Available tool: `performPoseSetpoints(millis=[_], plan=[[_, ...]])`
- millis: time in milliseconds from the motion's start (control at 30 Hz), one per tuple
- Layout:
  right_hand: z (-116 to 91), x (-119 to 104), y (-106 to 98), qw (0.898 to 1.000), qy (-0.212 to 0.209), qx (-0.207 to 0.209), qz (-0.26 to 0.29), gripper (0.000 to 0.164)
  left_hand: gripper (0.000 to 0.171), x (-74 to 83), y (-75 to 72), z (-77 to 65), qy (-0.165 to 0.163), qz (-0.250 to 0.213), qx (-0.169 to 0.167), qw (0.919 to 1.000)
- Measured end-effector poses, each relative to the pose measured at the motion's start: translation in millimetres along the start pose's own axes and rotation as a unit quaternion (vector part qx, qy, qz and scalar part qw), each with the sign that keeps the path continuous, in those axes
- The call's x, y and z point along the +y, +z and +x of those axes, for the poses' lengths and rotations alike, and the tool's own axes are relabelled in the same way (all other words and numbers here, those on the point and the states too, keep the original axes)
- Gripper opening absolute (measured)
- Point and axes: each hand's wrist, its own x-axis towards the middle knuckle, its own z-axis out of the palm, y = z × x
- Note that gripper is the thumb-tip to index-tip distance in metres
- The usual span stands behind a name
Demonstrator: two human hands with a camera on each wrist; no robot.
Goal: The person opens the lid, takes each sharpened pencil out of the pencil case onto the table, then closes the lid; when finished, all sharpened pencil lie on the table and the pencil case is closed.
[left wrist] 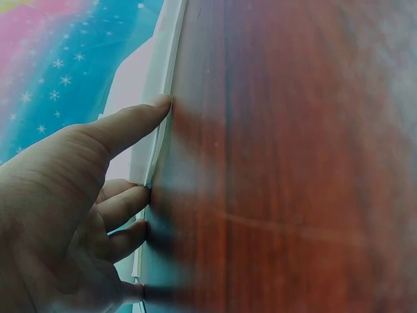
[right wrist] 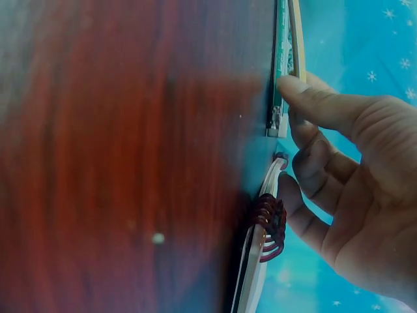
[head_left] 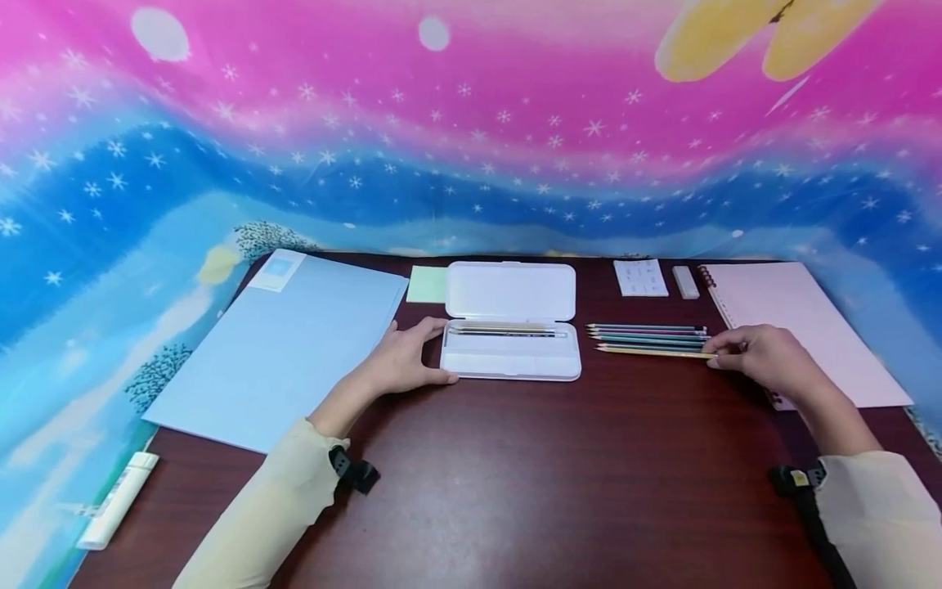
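Yellow pencil points left, long axis crosswise, right grip pinching it, left grip spread against case

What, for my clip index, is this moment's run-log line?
left hand: touching white case, left end | right hand: pinching yellow pencil, right end | case: open, pencils inside | table: more pencils

Left hand spread, thumb apart, right hand pinching, both forearms reaching forward
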Motion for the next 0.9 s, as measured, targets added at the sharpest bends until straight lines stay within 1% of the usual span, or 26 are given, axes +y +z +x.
performPoseSetpoints(millis=[267,433,633,900], plan=[[2.6,-1.1,-0.3,1.000,-0.002,-0.013,-0.016,0.007,0.092,0.6,-1.5,-0.1,0.001,0.002,0.000,1.0000],[5.0,-0.6,-1.7,1.000,-0.004,-0.013,-0.025,0.007,0.092,0.2,-1.4,-0.6,0.004,0.003,-0.002,1.0000],[8.7,-2.9,0.1,0.999,-0.001,-0.008,-0.043,0.003,0.092,0.4,-1.8,-0.2,0.003,0.001,-0.004,1.0000],[12.7,-5.3,1.7,0.999,-0.005,-0.007,-0.050,0.005,0.092,-0.2,-1.2,0.8,-0.001,-0.003,-0.004,1.0000]])
